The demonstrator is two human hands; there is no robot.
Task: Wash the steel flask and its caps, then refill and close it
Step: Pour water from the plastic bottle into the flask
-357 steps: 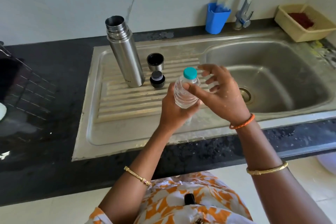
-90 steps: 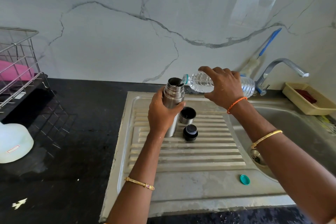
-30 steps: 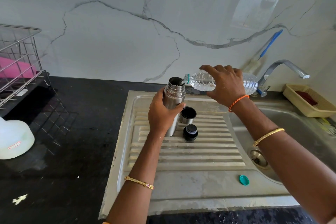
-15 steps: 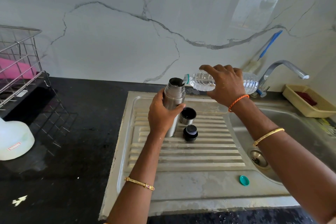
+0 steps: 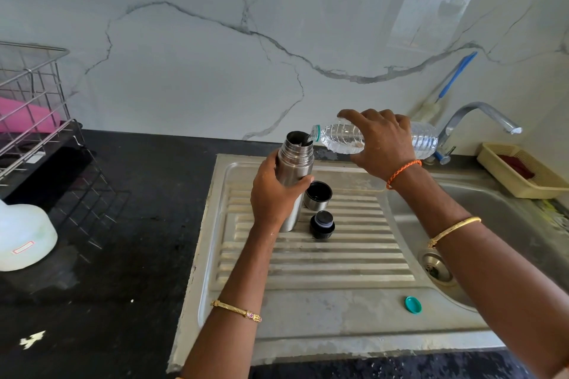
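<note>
Fingers (image 5: 303, 183) of my left hand (image 5: 272, 194) wrap tight around the steel flask (image 5: 295, 163), which stands upright and uncapped on the ribbed drainboard (image 5: 308, 258) at the near-left of the sink (image 5: 508, 209). My right hand (image 5: 383, 144) grips a clear plastic bottle (image 5: 340, 140) across its middle, fingers curled over the top, and holds it nearly level — its open neck sits at the flask's mouth, with water showing inside the bottle.

Just right of the flask the steel cup cap (image 5: 317, 195) stands mouth up, and the black stopper (image 5: 322, 224) sits in front of it, close to the flask's base; I cannot tell whether either touches the flask. The bottle's teal cap (image 5: 413, 304) lies by itself near the front edge of the drainboard, well apart from the rest.

Behind the bottle the tap (image 5: 480, 115) arches over the basin, and a yellow tray (image 5: 523, 175) rests at the far right corner. On the black counter (image 5: 107, 255) to the left stand a wire rack (image 5: 34, 95) and a white jug (image 5: 23, 240) — both well clear of the flask.
</note>
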